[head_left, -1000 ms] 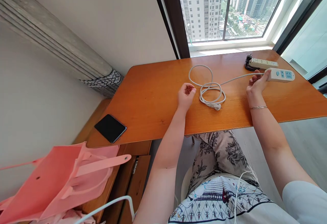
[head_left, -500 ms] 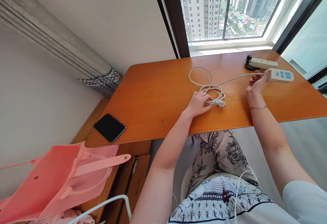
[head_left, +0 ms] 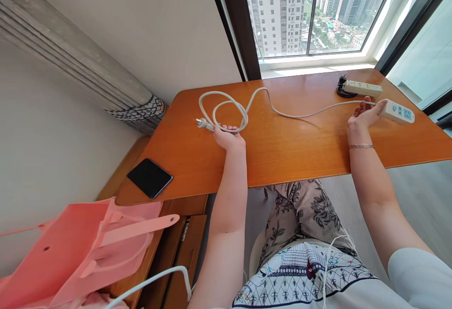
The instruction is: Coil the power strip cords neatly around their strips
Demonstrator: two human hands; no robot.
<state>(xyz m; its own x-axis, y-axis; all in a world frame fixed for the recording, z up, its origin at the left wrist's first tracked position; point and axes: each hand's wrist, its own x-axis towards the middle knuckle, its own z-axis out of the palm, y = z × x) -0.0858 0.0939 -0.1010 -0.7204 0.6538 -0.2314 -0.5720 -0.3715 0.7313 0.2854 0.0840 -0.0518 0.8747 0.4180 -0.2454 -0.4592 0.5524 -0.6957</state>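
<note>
A white power strip with blue sockets is held at its cord end by my right hand, over the right part of the table. Its white cord runs leftward across the wood to a few loose loops. Around those loops my left hand is closed, palm up. The white plug sticks out to the left of that hand, prongs pointing left. Behind the held strip lies a second, cream power strip with a black cord and plug bunched at its left end.
The brown wooden table spans the view in front of a window. A black phone lies at its left corner. Below, a pink bag hangs beside wooden drawers. A tied curtain is at left.
My left hand has moved left with the cord loops and plug, stretching the cord out and turning palm up. My right hand has shifted slightly right with the power strip, which now tilts.
</note>
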